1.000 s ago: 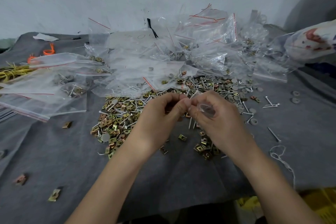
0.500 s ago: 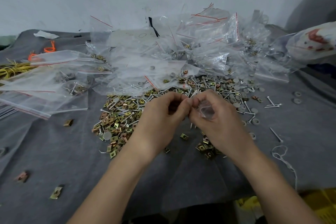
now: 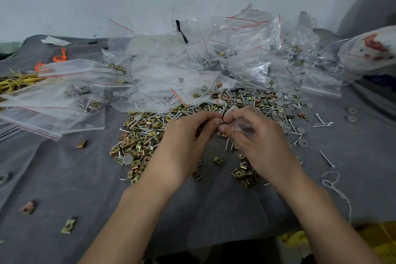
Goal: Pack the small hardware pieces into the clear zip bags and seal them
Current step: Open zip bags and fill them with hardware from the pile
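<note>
two hands meet above the heap of brass clips and steel nails (image 3: 141, 135). right hand (image 3: 257, 141) grips a small clear zip bag (image 3: 244, 127); left hand (image 3: 188, 141) pinches a brass clip (image 3: 222, 121) at its mouth. filling, i judge; next, slip the clip inside cleanly.

We are holding both bare forearms forward, converging at centre. Our left hand (image 3: 188, 141), knuckles up, is pinching a small piece (image 3: 222, 121) between thumb and forefinger. Our right hand (image 3: 261, 143) is curling its fingers around a small clear bag (image 3: 245, 127), with the fingertips of both hands meeting.
</note>
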The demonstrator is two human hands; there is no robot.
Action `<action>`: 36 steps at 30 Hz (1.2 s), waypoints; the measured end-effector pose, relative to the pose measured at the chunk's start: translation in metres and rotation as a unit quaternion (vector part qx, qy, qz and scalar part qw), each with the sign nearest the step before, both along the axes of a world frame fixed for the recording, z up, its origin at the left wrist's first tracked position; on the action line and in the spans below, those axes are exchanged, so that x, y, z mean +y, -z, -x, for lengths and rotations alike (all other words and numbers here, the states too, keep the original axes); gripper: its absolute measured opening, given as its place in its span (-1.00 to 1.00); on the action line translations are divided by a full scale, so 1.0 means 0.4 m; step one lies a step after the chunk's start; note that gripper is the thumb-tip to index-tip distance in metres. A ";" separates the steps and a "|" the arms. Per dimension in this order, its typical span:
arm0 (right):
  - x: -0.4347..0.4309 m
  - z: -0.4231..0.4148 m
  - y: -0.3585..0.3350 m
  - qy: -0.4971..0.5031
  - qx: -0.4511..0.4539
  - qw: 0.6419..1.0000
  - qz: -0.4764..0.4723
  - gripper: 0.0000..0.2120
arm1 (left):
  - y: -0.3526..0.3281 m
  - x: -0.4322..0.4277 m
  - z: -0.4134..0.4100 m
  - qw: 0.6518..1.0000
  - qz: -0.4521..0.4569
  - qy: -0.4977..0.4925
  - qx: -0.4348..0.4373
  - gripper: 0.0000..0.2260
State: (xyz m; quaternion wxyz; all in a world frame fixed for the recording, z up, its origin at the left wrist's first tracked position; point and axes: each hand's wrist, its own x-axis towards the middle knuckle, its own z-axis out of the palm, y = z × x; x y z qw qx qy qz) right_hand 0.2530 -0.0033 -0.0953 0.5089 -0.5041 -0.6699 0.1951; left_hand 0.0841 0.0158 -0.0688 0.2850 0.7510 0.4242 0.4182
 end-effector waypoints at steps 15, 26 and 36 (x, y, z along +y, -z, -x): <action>-0.005 0.006 -0.002 0.040 -0.073 0.995 -0.048 -0.89 | -0.001 -0.001 0.006 0.990 0.096 0.040 -0.091 -0.84; -0.014 0.009 -0.014 0.063 -0.103 0.991 -0.058 -0.78 | -0.007 -0.010 -0.009 0.981 0.121 0.051 -0.143 -0.84; -0.021 0.005 -0.021 0.055 -0.134 0.988 -0.051 -0.80 | -0.001 -0.013 -0.003 0.994 0.078 0.024 -0.068 -0.87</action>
